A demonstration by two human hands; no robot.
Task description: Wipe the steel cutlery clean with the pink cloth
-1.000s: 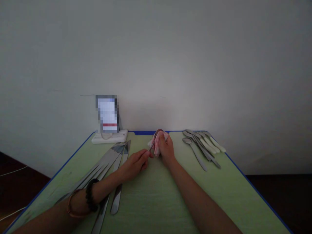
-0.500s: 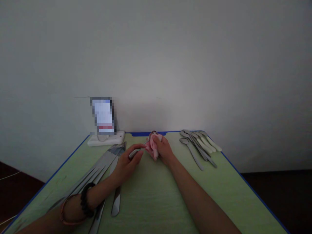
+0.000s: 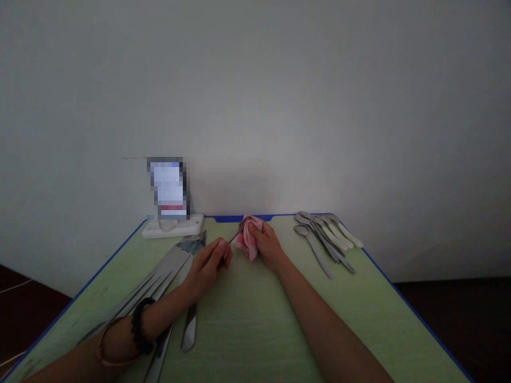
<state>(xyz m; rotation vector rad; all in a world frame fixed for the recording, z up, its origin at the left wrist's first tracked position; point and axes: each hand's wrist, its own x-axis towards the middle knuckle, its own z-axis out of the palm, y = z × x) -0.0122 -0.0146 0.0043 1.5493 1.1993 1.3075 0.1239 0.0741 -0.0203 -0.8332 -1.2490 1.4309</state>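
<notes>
My left hand (image 3: 211, 264) is closed around the handle of a metal spoon (image 3: 233, 237), whose thin neck runs up to the right. The spoon's head is mostly wrapped in a crumpled pink cloth (image 3: 250, 242). Gripping that cloth from the right side, my right hand (image 3: 269, 246) has its thumb on top and presses the cloth about the spoon's head. Both hands are just above the far middle part of the table. Under and beside my left forearm lie several long, flat metal utensils (image 3: 159, 276), partly covered by the arm.
On the right of the green table (image 3: 255, 330) with its blue edge lies a group of spoons (image 3: 315, 250), some with white handles (image 3: 335, 237). A blurred phone (image 3: 170, 189) stands on a white base (image 3: 173, 227) at the back left. A wall (image 3: 255, 106) rises behind.
My left hand has turned and its fingers have curled in tighter around the spoon's handle, drawing slightly down. The pink cloth has shifted a little left; my right hand keeps its grip.
</notes>
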